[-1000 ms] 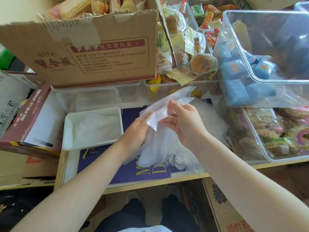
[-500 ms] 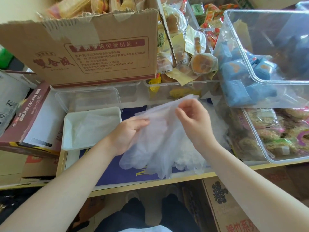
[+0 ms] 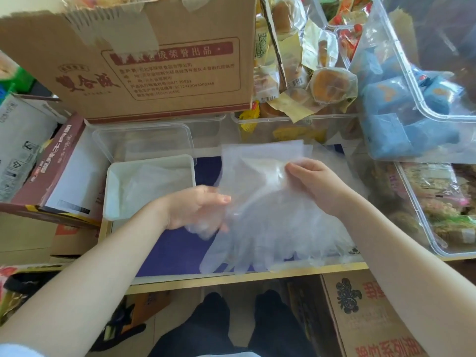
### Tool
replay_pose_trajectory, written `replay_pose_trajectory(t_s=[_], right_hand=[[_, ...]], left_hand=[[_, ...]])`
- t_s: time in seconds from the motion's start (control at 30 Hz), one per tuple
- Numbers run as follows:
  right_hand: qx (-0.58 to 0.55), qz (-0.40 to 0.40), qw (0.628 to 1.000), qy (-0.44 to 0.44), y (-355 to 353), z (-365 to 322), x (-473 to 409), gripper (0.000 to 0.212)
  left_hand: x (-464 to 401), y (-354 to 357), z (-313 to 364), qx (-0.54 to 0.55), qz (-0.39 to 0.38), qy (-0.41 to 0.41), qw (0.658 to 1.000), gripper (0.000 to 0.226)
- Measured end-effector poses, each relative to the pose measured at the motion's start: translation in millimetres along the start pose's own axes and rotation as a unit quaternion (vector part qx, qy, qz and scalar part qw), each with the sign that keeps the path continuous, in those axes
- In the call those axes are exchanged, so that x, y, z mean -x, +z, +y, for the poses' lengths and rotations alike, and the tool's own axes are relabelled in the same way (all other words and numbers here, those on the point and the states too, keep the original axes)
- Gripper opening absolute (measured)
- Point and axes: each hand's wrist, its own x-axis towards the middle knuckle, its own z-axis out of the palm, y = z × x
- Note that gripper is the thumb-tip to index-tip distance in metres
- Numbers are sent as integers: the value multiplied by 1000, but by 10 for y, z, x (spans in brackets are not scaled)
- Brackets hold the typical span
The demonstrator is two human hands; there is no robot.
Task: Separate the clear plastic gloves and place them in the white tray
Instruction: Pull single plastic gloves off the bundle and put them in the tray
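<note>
- I am seeing my right hand (image 3: 313, 182) pinching the clear gloves (image 3: 260, 202) near their cuff end, thumb and fingers curled onto the plastic, just right of the white tray (image 3: 113, 202).
- The gloves are hanging from that pinch, spreading down and toward me, with their finger ends lying on the table edge (image 3: 247, 275) below and right of the tray.
- My left hand (image 3: 198, 206) is sitting between the tray and the gloves, thumb pointing right onto the left edge of the plastic; the fingers are curling under a fold of it, though I cannot quite tell through the film how firmly they are gripping.
- The tray is resting on the table just left of my left hand, and there is already some pale crumpled plastic lying inside it, possibly gloves.
- A clear empty box (image 3: 144, 140) is standing just behind the tray, touching its far rim.
- A big cardboard box (image 3: 154, 68) is towering behind the tray, printed side facing me.
- Wrapped snacks (image 3: 327, 83) are piling up well right of the tray and behind it, beside clear bins (image 3: 425, 106) holding blue packets.
- A dark blue mat (image 3: 175, 251) is showing on the table in front of the tray, under my left wrist.
</note>
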Motion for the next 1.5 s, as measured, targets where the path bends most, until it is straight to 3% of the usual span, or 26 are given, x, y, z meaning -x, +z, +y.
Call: replay_pose_trajectory(t_s=[0.07,0.2,0.37,0.57,0.67,0.73,0.8,0.9,1.0,1.07,1.13,1.2,1.27,1.3,1.37,1.43,1.5], right_hand=[[-30,14,997,63,-43,166,-107,19],[-100,39,979,173,-59,525,-322,22],[-146,53,973,173,3,834,-423,6],[4,-41,997,72,-1,921,-516,4],[38,-55,998,3,4,839,-602,19],[44,-57,997,-9,13,788,-663,26],[50,-68,996,-12,17,750,-723,26],[56,-93,994,-13,19,668,-786,19],[69,-97,993,-13,19,546,-832,26],[48,-97,994,-4,10,474,-843,17],[-1,-103,994,31,-13,435,-830,19],[73,-71,991,86,-16,389,-771,17],[233,-7,968,99,-38,465,-752,39],[320,50,944,55,-34,544,-751,50],[451,131,867,-166,83,677,-690,43],[481,73,795,-362,339,722,-581,30],[505,-30,730,-459,612,751,-500,31]], left_hand=[[-64,-51,-173,-64,16,-43,997,27],[-243,-25,-445,-55,77,-59,994,19],[-583,34,-736,-68,296,-22,953,21],[-553,-23,-804,-291,219,9,931,44],[-538,-75,-737,-248,202,-1,947,37],[-549,-115,-676,-186,192,-11,964,21],[-598,-130,-602,-134,191,-18,972,21],[-712,-128,-530,-98,233,0,967,21],[-819,-120,-473,-73,254,27,964,13],[-843,-106,-418,-74,277,48,957,7],[-862,-104,-361,-64,308,73,946,19],[-854,-116,-281,-80,335,90,934,29],[-857,-170,-221,-111,376,94,915,26],[-867,-209,-207,-137,397,84,904,24],[-884,-259,-184,-202,420,47,883,24],[-894,-267,-181,-250,420,19,872,22],[-894,-266,-191,-269,409,12,872,24]])
